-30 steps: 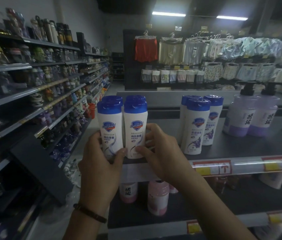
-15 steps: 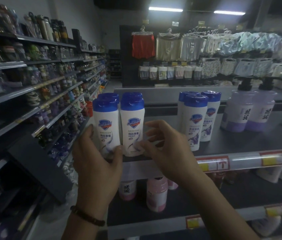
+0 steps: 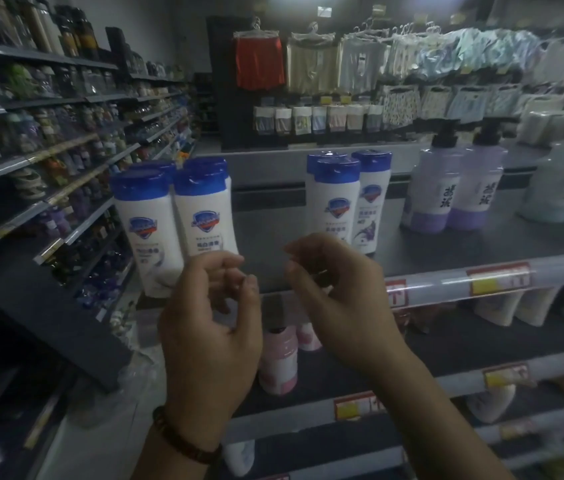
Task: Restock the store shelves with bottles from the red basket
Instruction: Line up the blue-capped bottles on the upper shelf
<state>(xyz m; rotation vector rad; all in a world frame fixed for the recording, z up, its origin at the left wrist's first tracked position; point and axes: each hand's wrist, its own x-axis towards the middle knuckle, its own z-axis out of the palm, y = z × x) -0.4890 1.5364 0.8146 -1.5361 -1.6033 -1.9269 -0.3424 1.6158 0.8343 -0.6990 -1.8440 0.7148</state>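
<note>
1. Left hand (image 3: 209, 327) & right hand (image 3: 339, 306) are both empty, fingers loosely curled, just in front of the top shelf (image 3: 447, 251).
2. Blue-capped bottles (image 3: 176, 230) stand at the shelf's left end, labels out.
3. Red basket not in view. Next one, imo: grip mid-body, set flush w/ the row, don't bump neighbours.
</note>
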